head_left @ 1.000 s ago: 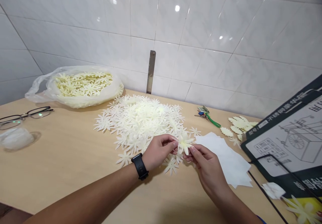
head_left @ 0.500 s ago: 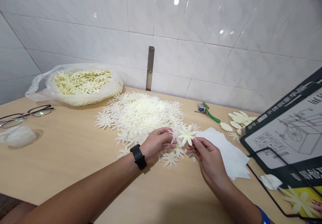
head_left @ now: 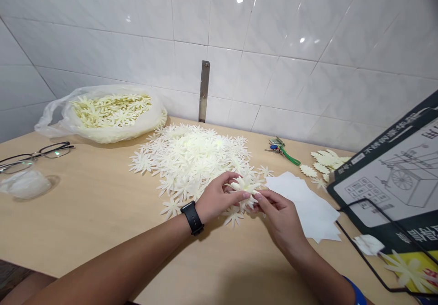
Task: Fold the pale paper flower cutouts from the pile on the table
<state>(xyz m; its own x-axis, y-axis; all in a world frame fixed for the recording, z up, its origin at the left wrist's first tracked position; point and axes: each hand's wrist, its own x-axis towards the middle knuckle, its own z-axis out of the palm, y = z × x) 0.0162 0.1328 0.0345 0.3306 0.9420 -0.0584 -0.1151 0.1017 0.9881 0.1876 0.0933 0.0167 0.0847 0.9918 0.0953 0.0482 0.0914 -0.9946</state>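
Note:
Between my two hands is a pale cream flower-shaped cutout [head_left: 245,185] with long petals, seemingly layered over a whiter one. My left hand [head_left: 219,197] grips its left side, thumb in front and fingers behind, closed on it. On the other side, my right hand [head_left: 278,209] pinches the lower right petals between thumb and fingers. Some fingertips are hidden behind the petals. Just beyond and beneath the hands spreads a loose pile of white flower cutouts [head_left: 191,154] on the wooden table [head_left: 85,213].
A plastic bag [head_left: 109,134] of yellowish cutouts stands back left, with glasses [head_left: 51,149] before it. White paper sheets [head_left: 304,204] lie beside my right hand. Keys [head_left: 278,149], ruffled pieces [head_left: 325,162] and a leaning printed box [head_left: 393,177] are at right, with a black wire frame [head_left: 359,259].
My left hand has closed further round the cutout, bringing its thumb to the front. Both hands have drawn closer together, and the petals now tilt more edge-on.

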